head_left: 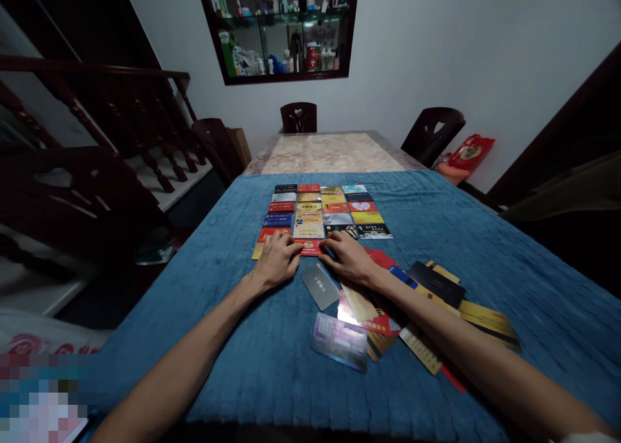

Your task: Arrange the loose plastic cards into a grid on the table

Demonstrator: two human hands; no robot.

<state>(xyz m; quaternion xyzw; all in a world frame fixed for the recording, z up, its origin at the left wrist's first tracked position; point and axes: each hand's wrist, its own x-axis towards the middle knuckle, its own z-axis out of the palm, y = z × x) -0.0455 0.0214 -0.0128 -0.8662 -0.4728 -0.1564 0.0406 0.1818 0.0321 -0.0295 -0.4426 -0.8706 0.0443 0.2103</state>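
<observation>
Your left hand (277, 259) and right hand (350, 257), fingers curled, pinch opposite ends of a red card (310, 244) on the table (233, 378), apparently keeping it square with the card rows (309, 216) beyond. Loose cards (361, 301) lie toward the near right corner, perhaps for easy reach.

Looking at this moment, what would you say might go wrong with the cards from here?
The left hand and right hand are at the red card, close to the card rows, so a fingertip might nudge a neighbour askew. The right forearm crosses above the loose cards and could scatter some if it sweeps sideways. The blue cloth looks soft and rippled; a tug might shift the rows.
</observation>
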